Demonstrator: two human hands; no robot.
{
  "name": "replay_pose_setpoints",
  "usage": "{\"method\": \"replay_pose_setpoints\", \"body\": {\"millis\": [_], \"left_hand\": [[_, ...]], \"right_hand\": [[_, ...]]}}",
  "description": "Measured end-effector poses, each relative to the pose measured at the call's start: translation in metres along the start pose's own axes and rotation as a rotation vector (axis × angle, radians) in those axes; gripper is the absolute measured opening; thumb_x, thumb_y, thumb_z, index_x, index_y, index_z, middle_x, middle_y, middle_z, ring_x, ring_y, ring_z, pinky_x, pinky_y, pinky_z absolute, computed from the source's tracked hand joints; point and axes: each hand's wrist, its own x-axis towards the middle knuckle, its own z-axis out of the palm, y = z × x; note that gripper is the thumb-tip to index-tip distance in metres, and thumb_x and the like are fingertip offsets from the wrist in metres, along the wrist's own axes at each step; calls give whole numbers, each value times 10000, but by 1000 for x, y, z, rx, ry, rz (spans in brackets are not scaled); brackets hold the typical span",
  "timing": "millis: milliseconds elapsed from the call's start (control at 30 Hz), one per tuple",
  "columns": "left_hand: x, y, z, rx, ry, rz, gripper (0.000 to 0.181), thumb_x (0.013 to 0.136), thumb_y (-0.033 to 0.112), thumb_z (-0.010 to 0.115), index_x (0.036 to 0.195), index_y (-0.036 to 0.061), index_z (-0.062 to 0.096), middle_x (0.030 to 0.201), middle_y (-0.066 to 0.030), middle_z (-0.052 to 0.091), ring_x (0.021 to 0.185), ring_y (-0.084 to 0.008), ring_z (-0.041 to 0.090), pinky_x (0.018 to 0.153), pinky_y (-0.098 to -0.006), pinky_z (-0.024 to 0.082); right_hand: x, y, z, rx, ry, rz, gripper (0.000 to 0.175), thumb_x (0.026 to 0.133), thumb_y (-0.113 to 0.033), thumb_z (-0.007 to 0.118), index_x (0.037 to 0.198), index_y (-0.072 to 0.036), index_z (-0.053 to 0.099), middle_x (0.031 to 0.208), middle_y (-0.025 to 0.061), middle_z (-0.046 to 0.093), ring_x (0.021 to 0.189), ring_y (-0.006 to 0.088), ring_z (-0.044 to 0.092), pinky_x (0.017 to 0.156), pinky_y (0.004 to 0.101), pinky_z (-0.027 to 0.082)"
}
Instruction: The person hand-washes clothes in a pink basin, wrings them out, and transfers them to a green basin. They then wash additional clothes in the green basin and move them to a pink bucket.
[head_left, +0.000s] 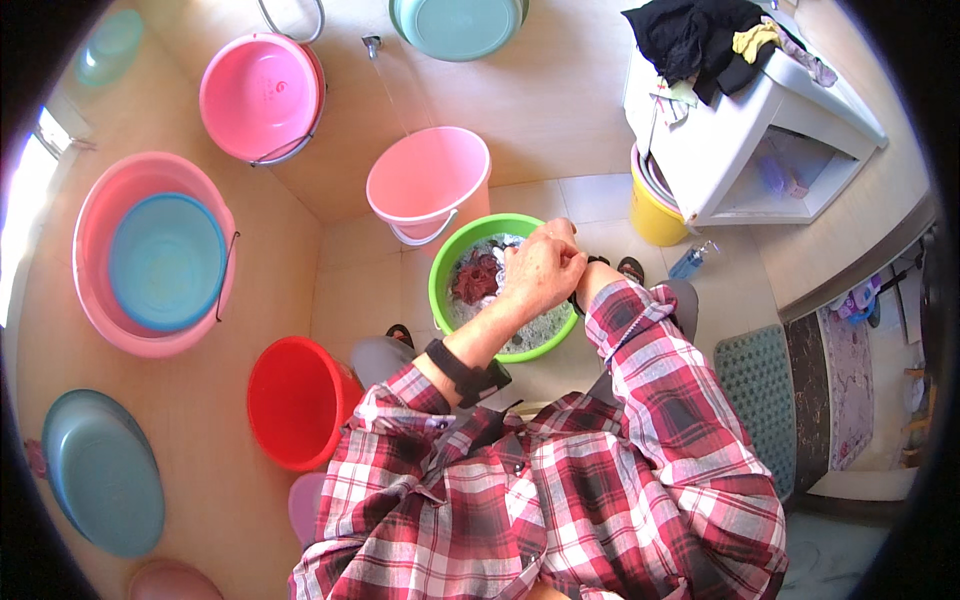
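Over a bright green basin (444, 330), my left hand (534, 266) lies across my right hand (559, 229), its bent fingertips against the right wrist. The left hand hides most of the right one, so whether anything is between them cannot be seen. Soapy, foamy water (536, 334) fills the basin. Dark red fabric (476, 277) lies in the suds, with whitish cloth (498, 259) close beside my left hand. Both wrists wear dark bands. The basin sits between my feet on the tiled floor.
Beyond the basin stands a pink bucket (427, 176), with a thin water stream falling toward it from a wall tap (371, 46). A red bucket (296, 405) is at left. Right are a yellow bucket (658, 217), a blue bottle (688, 262) and a white cabinet (750, 150) bearing dark clothes (694, 37).
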Motion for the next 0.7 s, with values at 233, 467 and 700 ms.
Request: {"method": "replay_pose_setpoints", "body": {"millis": [233, 467, 700], "left_hand": [[12, -6, 11, -221, -155, -75, 286, 767, 293, 555, 749, 23, 647, 1083, -119, 561, 1029, -296, 527, 869, -464, 374], [22, -2, 19, 79, -276, -113, 506, 788, 411, 546, 1072, -7, 552, 1132, -174, 552, 1085, -316, 513, 918, -453, 367], [7, 4, 14, -337, -323, -55, 344, 815, 314, 558, 820, -27, 605, 816, -123, 567, 760, -207, 529, 697, -323, 426]], "right_hand": [[-9, 1, 2, -55, 11, 13, 134, 745, -244, 576, 718, -167, 682, 736, 48, 671, 687, 216, 660, 509, 396, 496], [-8, 0, 14, -146, 41, 25, 136, 746, -242, 575, 724, -162, 684, 744, 52, 672, 692, 219, 661, 515, 394, 498], [-6, 3, 3, -295, 98, 151, 139, 747, -239, 575, 730, -156, 685, 752, 56, 674, 697, 223, 662, 521, 392, 500]]}}
